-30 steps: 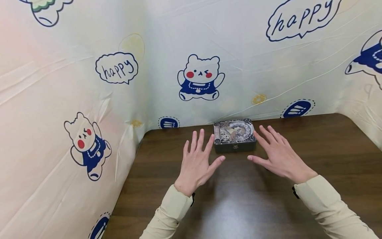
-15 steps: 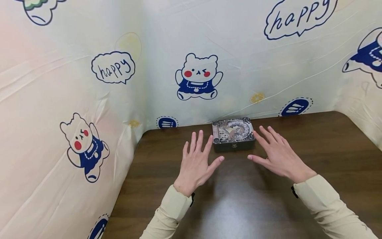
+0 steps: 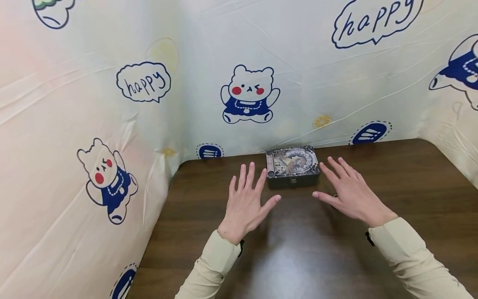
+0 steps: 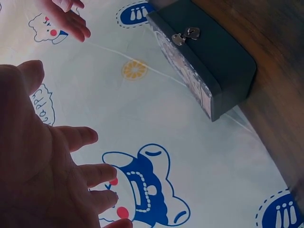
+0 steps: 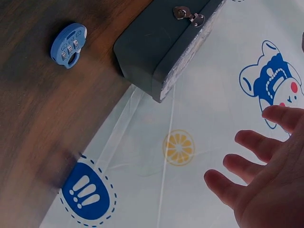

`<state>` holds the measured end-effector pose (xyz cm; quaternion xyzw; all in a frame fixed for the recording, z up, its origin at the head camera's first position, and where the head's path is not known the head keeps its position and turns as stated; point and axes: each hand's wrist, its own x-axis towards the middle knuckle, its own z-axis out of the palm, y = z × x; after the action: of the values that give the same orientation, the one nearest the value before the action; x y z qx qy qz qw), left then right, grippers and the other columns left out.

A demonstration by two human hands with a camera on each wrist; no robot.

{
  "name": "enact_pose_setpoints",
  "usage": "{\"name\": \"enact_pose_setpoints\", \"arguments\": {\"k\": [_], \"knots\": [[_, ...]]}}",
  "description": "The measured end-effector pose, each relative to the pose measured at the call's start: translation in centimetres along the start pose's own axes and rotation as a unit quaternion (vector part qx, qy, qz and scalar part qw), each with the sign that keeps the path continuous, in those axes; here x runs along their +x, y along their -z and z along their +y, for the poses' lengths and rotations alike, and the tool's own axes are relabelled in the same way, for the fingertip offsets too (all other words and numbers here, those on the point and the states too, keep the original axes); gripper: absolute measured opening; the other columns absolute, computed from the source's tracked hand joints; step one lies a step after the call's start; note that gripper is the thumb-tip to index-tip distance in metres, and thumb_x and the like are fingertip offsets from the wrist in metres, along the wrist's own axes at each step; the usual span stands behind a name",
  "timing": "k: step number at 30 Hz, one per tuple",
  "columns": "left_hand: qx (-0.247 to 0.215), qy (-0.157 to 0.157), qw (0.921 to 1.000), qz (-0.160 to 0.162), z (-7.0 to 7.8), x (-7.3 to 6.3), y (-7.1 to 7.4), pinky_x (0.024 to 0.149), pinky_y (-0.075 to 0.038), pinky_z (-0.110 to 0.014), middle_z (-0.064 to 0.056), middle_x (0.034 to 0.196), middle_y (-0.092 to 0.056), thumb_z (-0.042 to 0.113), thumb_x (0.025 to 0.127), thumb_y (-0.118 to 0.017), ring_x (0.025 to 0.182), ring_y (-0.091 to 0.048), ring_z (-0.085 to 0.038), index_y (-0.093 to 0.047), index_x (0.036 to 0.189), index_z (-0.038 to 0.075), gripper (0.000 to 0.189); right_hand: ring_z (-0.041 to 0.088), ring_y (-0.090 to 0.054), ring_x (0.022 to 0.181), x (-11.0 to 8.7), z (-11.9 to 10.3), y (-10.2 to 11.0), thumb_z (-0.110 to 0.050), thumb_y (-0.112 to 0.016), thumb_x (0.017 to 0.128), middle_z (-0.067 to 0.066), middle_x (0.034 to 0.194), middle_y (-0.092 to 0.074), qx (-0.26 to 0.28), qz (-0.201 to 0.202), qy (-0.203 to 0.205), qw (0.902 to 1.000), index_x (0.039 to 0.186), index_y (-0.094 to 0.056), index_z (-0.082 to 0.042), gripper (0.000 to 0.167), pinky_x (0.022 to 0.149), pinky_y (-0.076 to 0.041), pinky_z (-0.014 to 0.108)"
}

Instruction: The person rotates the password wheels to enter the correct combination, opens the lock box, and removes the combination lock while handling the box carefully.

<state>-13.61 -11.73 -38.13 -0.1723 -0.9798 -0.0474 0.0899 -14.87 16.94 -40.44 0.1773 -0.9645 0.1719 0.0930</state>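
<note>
A dark hinged box (image 3: 293, 181) with an ornate patterned lid sits at the back of the table, its front facing me. In the left wrist view, the metal clasp (image 4: 185, 36) on its front is visible. My left hand (image 3: 244, 203) hovers with spread fingers in front of the box's left side, holding nothing. On the other side my right hand (image 3: 351, 195) is spread the same way, fingertips near the box's right edge. A blue combination padlock (image 5: 69, 45) lies on the table right of the box; in the head view my right hand hides most of it.
The brown wooden table (image 3: 291, 257) meets a patterned cloth backdrop (image 3: 298, 83) just behind the box. More of this cloth stands along the left and right sides.
My right hand has shifted slightly to the right, away from the box. The left hand and the box stay in place, while the head view tilts a little.
</note>
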Motion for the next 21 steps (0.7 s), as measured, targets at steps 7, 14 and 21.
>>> {"name": "enact_pose_setpoints", "arguments": {"k": [7,14,21], "knots": [[-0.003,0.002,1.0,-0.005,-0.1,0.0,0.0,0.119,-0.016,-0.057,-0.008,0.163,-0.007,0.071,0.093,-0.029,0.151,-0.002,-0.03,-0.026,0.153,0.024,0.076,0.048,-0.019,0.142,0.2,0.3,0.5,-0.056,-0.054,0.092,0.023,0.156,-0.024,0.008,-0.002,-0.009,0.9999,0.15,-0.032,-0.005,0.079,0.107,-0.024,0.068],[-0.041,-0.014,0.9978,0.051,-0.3,-0.3,0.0,0.106,-0.037,-0.051,-0.013,0.144,-0.049,0.039,0.098,-0.053,0.14,-0.037,-0.031,-0.058,0.13,0.011,0.042,0.051,-0.035,0.127,0.4,1.7,0.5,-0.041,-0.057,0.096,0.029,0.14,-0.043,0.068,0.068,-0.051,0.994,0.136,-0.048,0.003,0.06,0.103,-0.031,0.065],[-0.569,-0.045,0.8212,0.008,2.5,-2.6,3.1,0.077,-0.054,-0.026,0.001,0.085,-0.07,0.018,0.1,-0.052,0.081,-0.066,-0.008,-0.067,0.097,0.004,0.021,0.004,-0.064,0.086,-2.1,2.8,-1.3,-0.031,-0.06,0.095,-0.003,0.1,-0.069,0.449,0.169,-0.229,0.8473,0.115,-0.065,-0.007,0.032,0.073,-0.052,0.018]]}}
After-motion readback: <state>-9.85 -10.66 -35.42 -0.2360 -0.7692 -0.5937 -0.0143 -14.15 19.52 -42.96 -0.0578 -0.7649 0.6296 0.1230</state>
